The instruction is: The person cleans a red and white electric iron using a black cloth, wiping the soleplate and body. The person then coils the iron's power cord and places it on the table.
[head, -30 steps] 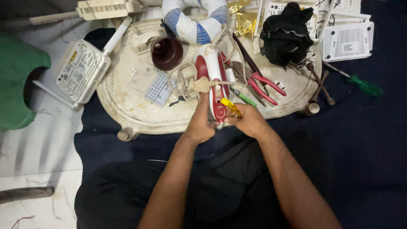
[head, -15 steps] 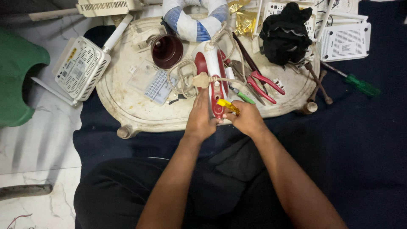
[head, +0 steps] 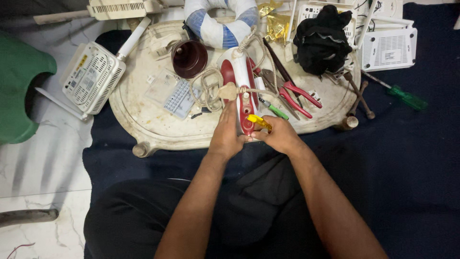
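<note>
Gripping iron (head: 241,81) near end — both hands closed: left hand (head: 226,135), right hand (head: 279,135) — lengthwise away.

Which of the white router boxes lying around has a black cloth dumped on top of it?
The white router at the top right, under the black cloth; the others lie uncovered.

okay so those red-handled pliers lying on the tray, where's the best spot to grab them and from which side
Probably by the two red handles of the pliers, closing around both from above at their right ends. There they splay apart over bare tray, while the metal jaws run up-left close beside the red and white iron and its cord, leaving little room.
</note>
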